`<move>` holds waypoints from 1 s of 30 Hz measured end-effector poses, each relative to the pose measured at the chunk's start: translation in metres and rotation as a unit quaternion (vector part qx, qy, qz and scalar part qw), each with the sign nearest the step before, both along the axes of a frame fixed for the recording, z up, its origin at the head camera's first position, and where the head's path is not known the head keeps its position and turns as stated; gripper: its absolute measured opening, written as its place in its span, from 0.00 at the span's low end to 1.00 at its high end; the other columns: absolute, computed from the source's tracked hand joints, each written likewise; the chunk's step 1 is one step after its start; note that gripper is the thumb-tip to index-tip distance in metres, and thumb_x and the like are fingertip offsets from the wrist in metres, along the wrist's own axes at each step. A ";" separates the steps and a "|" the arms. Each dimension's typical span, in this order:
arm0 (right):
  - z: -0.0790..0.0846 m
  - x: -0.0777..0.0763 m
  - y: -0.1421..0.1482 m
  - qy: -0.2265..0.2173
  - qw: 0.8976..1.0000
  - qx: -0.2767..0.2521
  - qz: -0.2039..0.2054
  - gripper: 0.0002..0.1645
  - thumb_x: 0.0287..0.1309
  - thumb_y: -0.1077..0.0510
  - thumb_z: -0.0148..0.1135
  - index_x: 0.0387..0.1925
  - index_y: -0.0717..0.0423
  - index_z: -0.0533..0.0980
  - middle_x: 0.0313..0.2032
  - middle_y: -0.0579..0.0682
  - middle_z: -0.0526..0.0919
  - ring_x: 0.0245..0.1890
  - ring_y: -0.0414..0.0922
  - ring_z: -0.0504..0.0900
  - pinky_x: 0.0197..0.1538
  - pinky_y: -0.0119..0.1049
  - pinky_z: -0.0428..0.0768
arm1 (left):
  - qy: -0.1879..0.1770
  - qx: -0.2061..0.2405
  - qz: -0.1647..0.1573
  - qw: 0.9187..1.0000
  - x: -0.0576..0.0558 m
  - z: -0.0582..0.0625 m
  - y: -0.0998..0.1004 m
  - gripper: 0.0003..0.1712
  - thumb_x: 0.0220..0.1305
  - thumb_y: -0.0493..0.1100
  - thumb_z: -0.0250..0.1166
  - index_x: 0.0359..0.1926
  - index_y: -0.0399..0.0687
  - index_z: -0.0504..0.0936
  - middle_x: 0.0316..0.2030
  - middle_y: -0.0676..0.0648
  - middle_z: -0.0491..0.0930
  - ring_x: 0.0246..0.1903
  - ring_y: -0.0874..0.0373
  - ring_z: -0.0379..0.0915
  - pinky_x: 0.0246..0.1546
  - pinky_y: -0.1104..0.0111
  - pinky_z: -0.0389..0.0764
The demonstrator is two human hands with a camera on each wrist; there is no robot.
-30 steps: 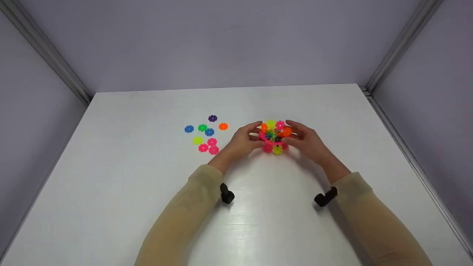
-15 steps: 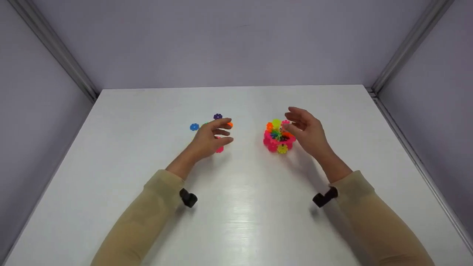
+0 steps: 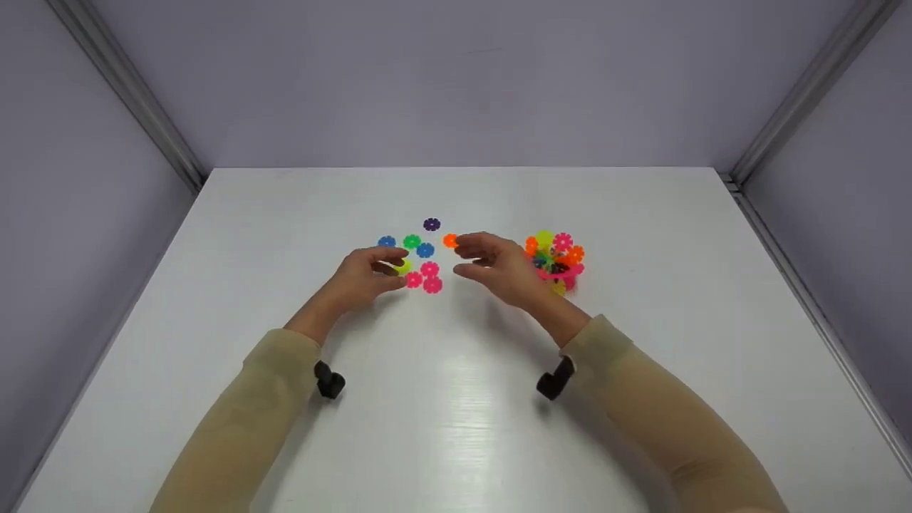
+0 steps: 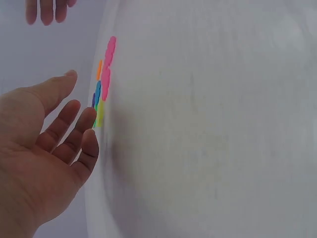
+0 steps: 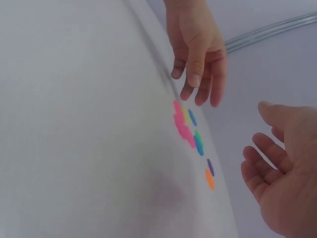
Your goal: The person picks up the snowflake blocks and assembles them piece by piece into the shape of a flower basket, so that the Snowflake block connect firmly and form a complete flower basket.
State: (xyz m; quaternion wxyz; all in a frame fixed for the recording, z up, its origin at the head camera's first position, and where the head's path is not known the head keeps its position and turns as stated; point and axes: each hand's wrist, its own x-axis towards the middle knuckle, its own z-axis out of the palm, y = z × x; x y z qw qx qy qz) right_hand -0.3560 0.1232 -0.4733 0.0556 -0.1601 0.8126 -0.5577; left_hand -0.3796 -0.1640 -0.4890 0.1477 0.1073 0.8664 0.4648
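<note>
Several loose flower-shaped plastic discs lie flat on the white table, among them a purple disc (image 3: 432, 224), a green disc (image 3: 412, 241), an orange disc (image 3: 450, 241) and a pink disc (image 3: 432, 284). My left hand (image 3: 363, 276) hovers at their left side, fingers loosely bent and holding nothing; it partly covers a yellow disc (image 3: 403, 266) and a blue disc (image 3: 386, 241). On the right of the discs, my right hand (image 3: 502, 267) is held in the air with nothing in it, fingertips near the orange disc. Both wrist views show a gap between thumb and fingers.
Behind my right hand stands a pink basket-like build (image 3: 570, 271) of joined discs, with orange, yellow and pink flowers on top; the forearm hides part of it. The white table (image 3: 442, 399) is bounded by pale walls at the back and sides.
Both hands have let go of the basket-like build. The left hand moved left to the loose discs first, then the right hand followed from the build. The view has shifted slightly.
</note>
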 end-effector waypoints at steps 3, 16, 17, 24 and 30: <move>-0.012 -0.007 -0.010 -0.036 0.999 0.006 0.009 0.28 0.70 0.57 0.72 0.68 0.56 0.78 0.63 0.56 0.82 0.65 0.55 0.80 0.67 0.43 0.79 | -0.015 -0.018 -0.001 1.000 -0.002 -0.004 0.002 0.30 0.70 0.40 0.74 0.71 0.56 0.80 0.59 0.49 0.81 0.60 0.50 0.74 0.63 0.60 0.80; -0.035 -0.011 -0.032 -0.102 0.991 0.080 0.016 0.28 0.66 0.57 0.75 0.66 0.42 0.81 0.59 0.41 0.83 0.63 0.43 0.78 0.65 0.36 0.79 | -0.003 -0.057 -0.019 0.998 0.005 -0.017 0.005 0.27 0.71 0.46 0.73 0.69 0.58 0.81 0.60 0.49 0.76 0.62 0.51 0.71 0.68 0.57 0.75; -0.035 -0.010 -0.033 -0.100 0.991 0.085 0.017 0.28 0.66 0.57 0.75 0.65 0.41 0.82 0.60 0.41 0.83 0.63 0.43 0.78 0.65 0.36 0.79 | -0.001 -0.060 -0.020 0.998 0.005 -0.017 0.005 0.27 0.71 0.45 0.73 0.69 0.57 0.81 0.59 0.49 0.76 0.62 0.51 0.71 0.68 0.57 0.75; -0.038 -0.010 -0.034 -0.083 0.990 0.110 0.023 0.26 0.65 0.56 0.76 0.63 0.38 0.83 0.58 0.41 0.81 0.62 0.41 0.77 0.63 0.36 0.80 | 0.023 -0.083 -0.039 0.996 0.003 -0.019 0.006 0.23 0.73 0.46 0.71 0.67 0.53 0.83 0.58 0.48 0.77 0.60 0.50 0.72 0.66 0.57 0.76; -0.037 -0.011 -0.035 -0.061 0.989 0.129 0.038 0.23 0.66 0.57 0.75 0.61 0.43 0.85 0.55 0.43 0.81 0.60 0.42 0.77 0.63 0.38 0.80 | 0.028 -0.081 -0.038 0.996 0.003 -0.020 0.007 0.20 0.73 0.45 0.71 0.63 0.54 0.84 0.58 0.48 0.76 0.60 0.50 0.72 0.67 0.57 0.75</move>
